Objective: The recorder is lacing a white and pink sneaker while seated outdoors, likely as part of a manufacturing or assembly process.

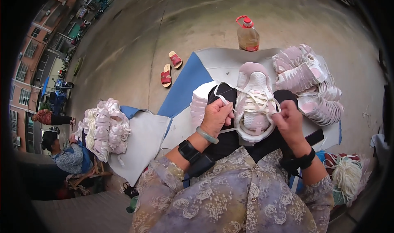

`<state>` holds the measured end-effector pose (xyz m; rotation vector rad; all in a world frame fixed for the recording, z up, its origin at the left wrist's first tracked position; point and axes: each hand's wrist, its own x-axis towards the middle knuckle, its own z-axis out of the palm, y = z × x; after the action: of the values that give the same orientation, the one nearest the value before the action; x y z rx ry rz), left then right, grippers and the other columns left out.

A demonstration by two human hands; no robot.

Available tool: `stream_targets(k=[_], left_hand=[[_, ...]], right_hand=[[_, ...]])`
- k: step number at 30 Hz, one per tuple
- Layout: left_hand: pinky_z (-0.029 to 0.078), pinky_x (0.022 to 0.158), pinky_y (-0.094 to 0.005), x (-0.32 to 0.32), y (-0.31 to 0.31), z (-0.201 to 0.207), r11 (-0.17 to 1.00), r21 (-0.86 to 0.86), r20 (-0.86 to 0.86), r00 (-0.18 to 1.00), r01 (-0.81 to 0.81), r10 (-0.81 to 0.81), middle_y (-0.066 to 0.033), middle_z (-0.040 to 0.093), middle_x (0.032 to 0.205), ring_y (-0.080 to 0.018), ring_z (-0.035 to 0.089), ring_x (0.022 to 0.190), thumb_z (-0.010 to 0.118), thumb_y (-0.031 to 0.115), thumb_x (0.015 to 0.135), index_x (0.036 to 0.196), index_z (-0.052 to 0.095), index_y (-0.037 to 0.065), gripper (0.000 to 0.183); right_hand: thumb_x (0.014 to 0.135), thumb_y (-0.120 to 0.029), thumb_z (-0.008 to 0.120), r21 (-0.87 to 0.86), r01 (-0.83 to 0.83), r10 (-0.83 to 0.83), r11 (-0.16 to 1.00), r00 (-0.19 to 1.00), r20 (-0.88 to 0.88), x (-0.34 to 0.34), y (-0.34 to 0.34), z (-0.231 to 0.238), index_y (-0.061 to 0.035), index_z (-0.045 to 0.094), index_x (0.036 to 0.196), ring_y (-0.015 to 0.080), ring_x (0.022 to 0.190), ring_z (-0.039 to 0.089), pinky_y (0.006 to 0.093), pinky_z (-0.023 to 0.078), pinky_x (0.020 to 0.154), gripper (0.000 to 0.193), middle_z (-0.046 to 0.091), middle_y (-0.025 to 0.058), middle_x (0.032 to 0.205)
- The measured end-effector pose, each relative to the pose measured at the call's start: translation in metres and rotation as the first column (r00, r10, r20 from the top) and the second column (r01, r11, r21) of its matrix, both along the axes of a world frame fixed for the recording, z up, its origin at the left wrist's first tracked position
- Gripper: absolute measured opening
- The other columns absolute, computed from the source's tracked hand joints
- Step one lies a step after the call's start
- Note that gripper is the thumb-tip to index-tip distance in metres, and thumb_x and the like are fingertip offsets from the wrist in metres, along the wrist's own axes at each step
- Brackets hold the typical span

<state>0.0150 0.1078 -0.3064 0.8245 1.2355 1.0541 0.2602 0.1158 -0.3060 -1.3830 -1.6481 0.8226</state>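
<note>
A pink-and-white sneaker upper point(254, 80) rests on my lap, its toe pointing away from me. White shoelace point(251, 103) criss-crosses through its eyelets, with loose loops on both sides. My left hand point(218, 117) pinches a length of the lace just left of the upper. At the upper's right edge, my right hand point(289, 124) is closed, thumb and fingers together on the lace there. Partly behind my left leg stands a small stack of pale pink uppers point(200, 105).
Stacked pink-and-white uppers point(301, 68) lie to the right, near a dark phone point(314, 137) and a bundle of white laces point(347, 177). Ahead are a red-capped jug point(248, 36) and red slippers point(166, 75). Leftward, a seated person point(69, 157) is beside piled uppers point(102, 130).
</note>
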Motion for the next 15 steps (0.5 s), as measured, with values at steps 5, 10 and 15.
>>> stream_targets(k=[5,10,15], left_hand=[[0.036,0.043,-0.0164,0.006,-0.004,-0.007,0.998,0.06,0.003,1.0,-0.018,0.018,-0.0001,0.056,0.066,-0.0032,0.044,0.047,0.056,0.018,0.09,0.088,0.057,0.005,0.013],[0.036,0.046,-0.0165,0.01,-0.003,-0.016,0.987,0.161,-0.163,0.987,0.025,0.002,0.0014,0.055,0.065,-0.0023,0.044,0.05,0.055,0.016,0.09,0.087,0.057,0.004,0.012],[0.037,0.051,-0.018,0.007,-0.002,-0.027,0.951,0.305,-0.281,0.959,0.043,0.046,0.0027,0.053,0.064,-0.0024,0.045,0.055,0.055,0.015,0.09,0.085,0.056,0.004,0.012]], right_hand=[[0.08,-0.01,0.057,-0.412,-0.173,-0.011,0.895,0.914,-0.407,-0.007,-0.014,0.05,-0.0028,0.056,0.084,0.006,0.046,0.05,0.0192,0.039,0.042,0.009,0.056,0.0003,0.059],[0.09,-0.015,0.045,-0.627,-0.468,0.213,0.623,0.872,-0.44,-0.047,-0.021,0.041,0.0006,0.057,0.097,0.0084,0.056,0.057,0.0205,0.046,0.049,0.022,0.06,0.0052,0.072],[0.09,-0.014,0.043,-0.622,-0.438,0.094,0.649,0.857,-0.506,-0.069,-0.017,0.033,0.0019,0.056,0.1,0.0096,0.056,0.057,0.0215,0.047,0.049,0.022,0.06,0.0066,0.073]])
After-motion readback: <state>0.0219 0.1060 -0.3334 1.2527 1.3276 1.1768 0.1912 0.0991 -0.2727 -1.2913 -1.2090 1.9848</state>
